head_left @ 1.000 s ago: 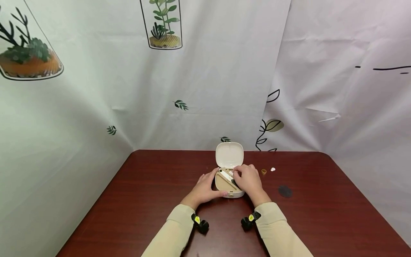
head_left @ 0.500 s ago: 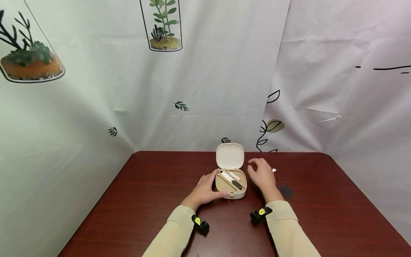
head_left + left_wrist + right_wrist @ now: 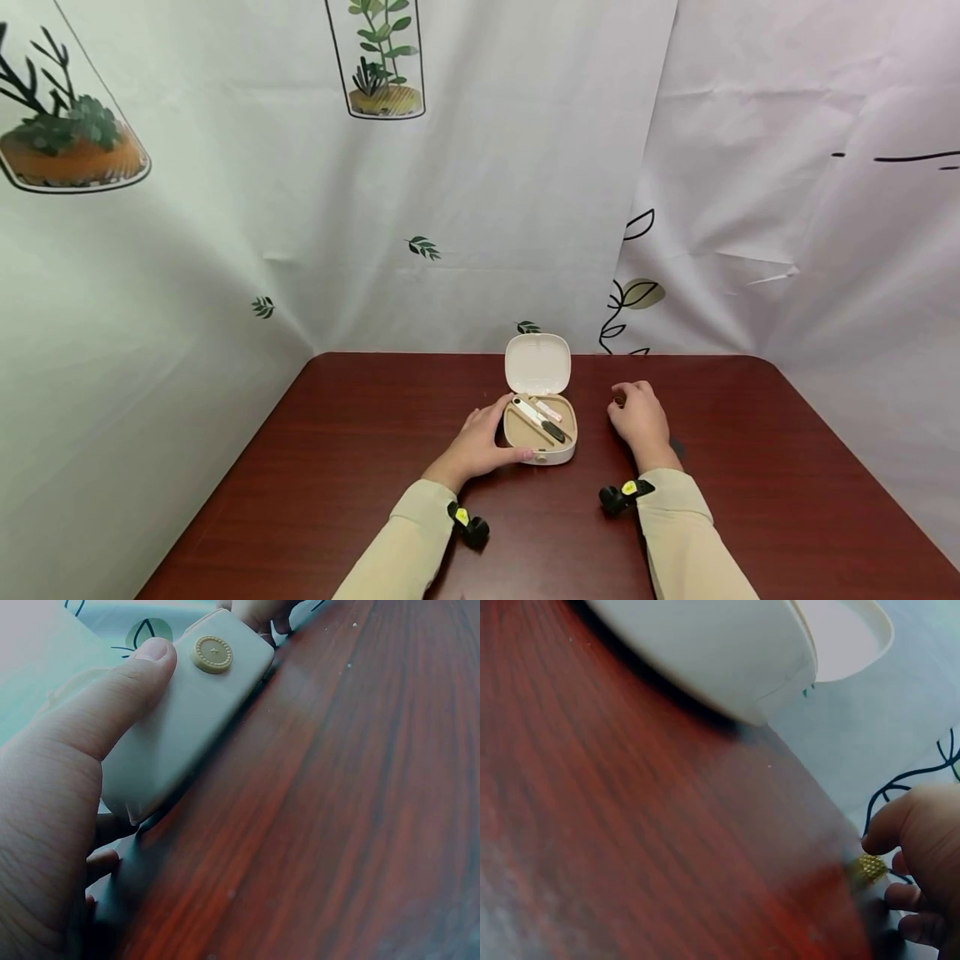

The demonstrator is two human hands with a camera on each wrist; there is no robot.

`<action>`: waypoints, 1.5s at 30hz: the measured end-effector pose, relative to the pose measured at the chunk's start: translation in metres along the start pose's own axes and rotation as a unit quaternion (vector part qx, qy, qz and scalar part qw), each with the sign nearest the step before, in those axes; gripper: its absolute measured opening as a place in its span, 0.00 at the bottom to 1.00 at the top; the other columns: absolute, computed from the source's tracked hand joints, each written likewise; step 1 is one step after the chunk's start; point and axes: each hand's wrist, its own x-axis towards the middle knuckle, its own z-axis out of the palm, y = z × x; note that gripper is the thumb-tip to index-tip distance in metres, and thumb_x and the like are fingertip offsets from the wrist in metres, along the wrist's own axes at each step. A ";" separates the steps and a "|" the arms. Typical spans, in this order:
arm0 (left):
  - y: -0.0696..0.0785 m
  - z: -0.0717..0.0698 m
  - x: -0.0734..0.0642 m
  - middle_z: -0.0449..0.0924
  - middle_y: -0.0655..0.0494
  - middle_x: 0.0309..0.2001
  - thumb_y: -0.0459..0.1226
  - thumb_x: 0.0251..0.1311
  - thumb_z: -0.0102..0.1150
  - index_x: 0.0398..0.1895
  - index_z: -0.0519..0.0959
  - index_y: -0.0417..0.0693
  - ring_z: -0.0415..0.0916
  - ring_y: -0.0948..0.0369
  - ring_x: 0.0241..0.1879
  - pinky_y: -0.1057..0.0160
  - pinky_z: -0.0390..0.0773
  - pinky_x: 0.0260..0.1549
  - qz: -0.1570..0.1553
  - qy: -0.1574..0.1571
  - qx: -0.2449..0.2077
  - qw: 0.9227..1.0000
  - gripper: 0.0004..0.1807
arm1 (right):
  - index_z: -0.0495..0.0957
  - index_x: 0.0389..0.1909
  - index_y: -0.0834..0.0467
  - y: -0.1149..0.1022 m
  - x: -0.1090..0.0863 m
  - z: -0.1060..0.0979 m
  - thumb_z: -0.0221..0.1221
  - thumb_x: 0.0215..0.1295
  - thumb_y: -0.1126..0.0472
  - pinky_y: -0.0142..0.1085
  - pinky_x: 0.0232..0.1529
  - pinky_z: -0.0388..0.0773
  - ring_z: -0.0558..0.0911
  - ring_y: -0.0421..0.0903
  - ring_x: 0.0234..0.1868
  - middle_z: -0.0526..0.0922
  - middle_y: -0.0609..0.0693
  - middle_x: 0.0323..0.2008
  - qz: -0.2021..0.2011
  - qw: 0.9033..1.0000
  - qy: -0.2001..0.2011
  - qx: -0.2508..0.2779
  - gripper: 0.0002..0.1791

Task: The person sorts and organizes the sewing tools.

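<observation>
A small cream case with a raised lid stands on the table. My left hand holds it, fingers at its left side and thumb on the front beside the gold button. On the beige inside lie a slim white tool with a dark grey end and a small pale pink-and-white piece. To the right of the case, my right hand has its thumb and fingers curled round a gold dimpled ring thimble, low over the table.
The dark red wooden table runs back to a white curtain printed with plants. A dark round patch on the table is partly covered by the right forearm. Both wrists wear small black cameras.
My right hand has drawn out of the case and moved right to the ring thimble, covering the small white piece beyond it. The pink-and-white piece now shows inside. The left hand keeps still.
</observation>
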 end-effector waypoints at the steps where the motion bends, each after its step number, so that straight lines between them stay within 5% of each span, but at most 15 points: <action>1: 0.000 0.000 0.000 0.66 0.52 0.73 0.65 0.50 0.69 0.80 0.55 0.55 0.60 0.53 0.73 0.45 0.48 0.75 0.001 0.000 0.002 1.000 0.58 | 0.78 0.58 0.66 0.000 0.000 0.001 0.56 0.69 0.65 0.59 0.52 0.75 0.78 0.65 0.52 0.71 0.68 0.59 -0.001 1.000 0.001 -0.002 0.19; 12: 0.001 0.001 0.003 0.67 0.52 0.73 0.65 0.49 0.69 0.80 0.56 0.54 0.61 0.54 0.73 0.45 0.49 0.75 0.005 0.000 0.009 1.000 0.58 | 0.81 0.54 0.68 0.005 -0.001 0.002 0.56 0.69 0.66 0.59 0.52 0.76 0.78 0.66 0.51 0.77 0.69 0.54 -0.018 0.999 0.010 -0.027 0.17; 17: 0.001 0.002 0.003 0.67 0.52 0.73 0.66 0.49 0.69 0.80 0.56 0.54 0.61 0.54 0.73 0.45 0.49 0.75 0.006 0.000 0.009 1.000 0.58 | 0.81 0.54 0.66 0.004 0.000 0.003 0.56 0.69 0.64 0.57 0.51 0.76 0.79 0.63 0.49 0.77 0.67 0.52 -0.022 0.999 0.029 0.004 0.17; 22: 0.002 0.002 0.004 0.66 0.52 0.73 0.66 0.49 0.69 0.80 0.56 0.54 0.60 0.54 0.73 0.45 0.49 0.75 0.004 -0.002 0.006 1.000 0.58 | 0.84 0.49 0.63 -0.005 0.001 0.004 0.63 0.66 0.63 0.51 0.45 0.77 0.79 0.55 0.42 0.81 0.59 0.44 -0.107 0.990 0.049 0.079 0.13; 28: 0.002 0.000 0.002 0.66 0.51 0.73 0.65 0.49 0.69 0.80 0.55 0.53 0.60 0.53 0.73 0.44 0.49 0.75 -0.004 -0.002 0.006 1.000 0.58 | 0.85 0.42 0.58 -0.019 -0.004 0.004 0.69 0.61 0.64 0.40 0.37 0.76 0.76 0.44 0.35 0.80 0.47 0.36 -0.206 0.973 0.008 0.105 0.09; 45: 0.002 -0.001 -0.001 0.67 0.51 0.73 0.65 0.50 0.69 0.80 0.55 0.54 0.60 0.52 0.73 0.44 0.49 0.74 -0.005 -0.001 0.001 1.000 0.57 | 0.85 0.36 0.53 -0.031 -0.010 0.004 0.74 0.55 0.63 0.33 0.32 0.76 0.76 0.39 0.32 0.79 0.41 0.31 -0.263 0.949 -0.075 0.157 0.09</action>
